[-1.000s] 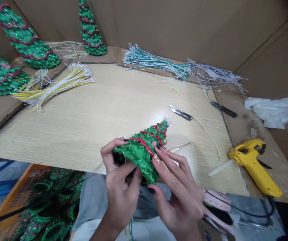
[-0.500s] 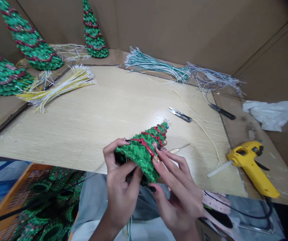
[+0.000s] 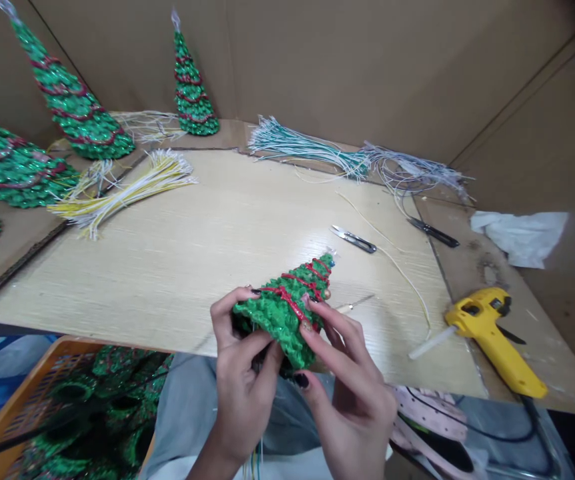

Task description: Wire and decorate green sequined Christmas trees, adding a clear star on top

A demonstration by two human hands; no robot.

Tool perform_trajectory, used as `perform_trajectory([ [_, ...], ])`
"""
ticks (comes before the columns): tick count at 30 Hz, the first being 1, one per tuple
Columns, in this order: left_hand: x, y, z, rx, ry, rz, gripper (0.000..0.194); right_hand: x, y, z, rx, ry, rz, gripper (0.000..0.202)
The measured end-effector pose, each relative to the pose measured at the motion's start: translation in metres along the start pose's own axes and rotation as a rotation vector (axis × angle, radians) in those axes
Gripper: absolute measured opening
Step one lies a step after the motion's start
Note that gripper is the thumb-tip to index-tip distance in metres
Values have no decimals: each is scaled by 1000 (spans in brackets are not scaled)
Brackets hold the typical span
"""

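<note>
A small green Christmas tree ornament with red garland lies tilted over the table's front edge, its tip pointing up and right. My left hand grips its wide base, with thumb and a finger reaching into the hollow underside. My right hand presses its fingertips on the tree's right side, near the red trim, and its thumb is at the lower rim. Thin coloured wires hang below my left hand. What the fingers inside the base touch is hidden.
Thread snips, an awl and a yellow glue gun lie to the right. Wire bundles lie left and at the back. Taller trees stand at the left. An orange crate of trees sits below.
The camera view has tilted slightly, so the table and tools appear lower. Both hands keep hold of the tree, with only a small shift of the right fingers.
</note>
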State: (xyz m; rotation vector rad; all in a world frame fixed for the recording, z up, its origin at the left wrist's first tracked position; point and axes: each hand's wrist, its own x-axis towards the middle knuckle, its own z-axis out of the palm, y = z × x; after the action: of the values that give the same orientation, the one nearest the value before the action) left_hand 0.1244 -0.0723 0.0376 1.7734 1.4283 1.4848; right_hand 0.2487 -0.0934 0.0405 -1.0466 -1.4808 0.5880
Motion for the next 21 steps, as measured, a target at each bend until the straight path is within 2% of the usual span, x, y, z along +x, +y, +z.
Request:
perform_trajectory([
  [7, -2, -3, 1, -21, 5, -10, 24, 3, 3, 2, 79, 17, 81, 39],
  [14, -4, -9, 4, -68, 17, -80, 23, 0, 12, 8, 131, 32, 71, 41],
  [18, -4, -15, 6, -65, 20, -59, 25, 0, 16, 10, 152, 41, 48, 41],
  [21, -5, -19, 1, -68, -4, -33, 26, 0, 18, 11, 151, 57, 39, 40],
])
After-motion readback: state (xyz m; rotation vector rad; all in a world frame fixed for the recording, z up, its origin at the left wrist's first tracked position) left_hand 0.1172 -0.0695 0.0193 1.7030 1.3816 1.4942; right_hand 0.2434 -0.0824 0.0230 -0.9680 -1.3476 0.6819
